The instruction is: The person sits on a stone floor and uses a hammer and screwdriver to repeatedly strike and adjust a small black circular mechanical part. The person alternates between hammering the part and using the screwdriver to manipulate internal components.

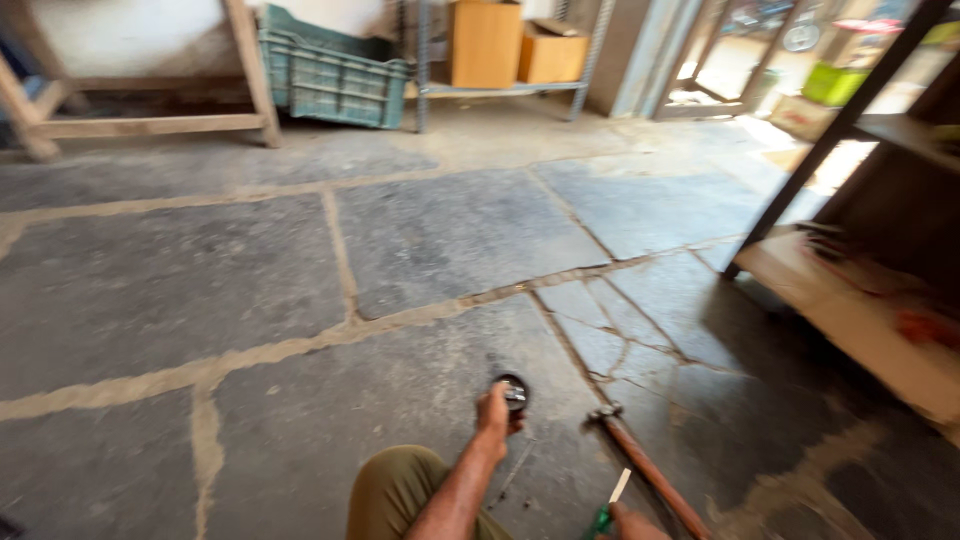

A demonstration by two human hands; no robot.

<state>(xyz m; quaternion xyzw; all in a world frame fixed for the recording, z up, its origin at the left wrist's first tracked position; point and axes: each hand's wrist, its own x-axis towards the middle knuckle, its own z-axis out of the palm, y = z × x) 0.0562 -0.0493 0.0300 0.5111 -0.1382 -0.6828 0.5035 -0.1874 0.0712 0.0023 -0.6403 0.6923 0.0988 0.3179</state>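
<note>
I am looking down at a stone floor [430, 230] with pale seams between grey slabs. My left hand [493, 408] is reaching forward from above my knee [395, 485], fingers closing around a small round black can [514, 392] that is sitting on the floor; the hand is clamped on it from the near side. My right hand [632, 524] is showing only at the bottom edge, and it is gripping a tool with a green handle [600, 521] and a pale blade [620, 485] pointing up and away. Just beside that hand a hammer [640, 460] is lying on the floor, its head toward the can and its reddish handle running down to the right; I cannot tell whether the hand is touching it. To my right a low shelf [850, 310] is standing. Far ahead, a green crate [335, 75] is resting by a wooden frame [150, 125], and cardboard boxes [485, 40] are sitting on a metal rack.
</note>
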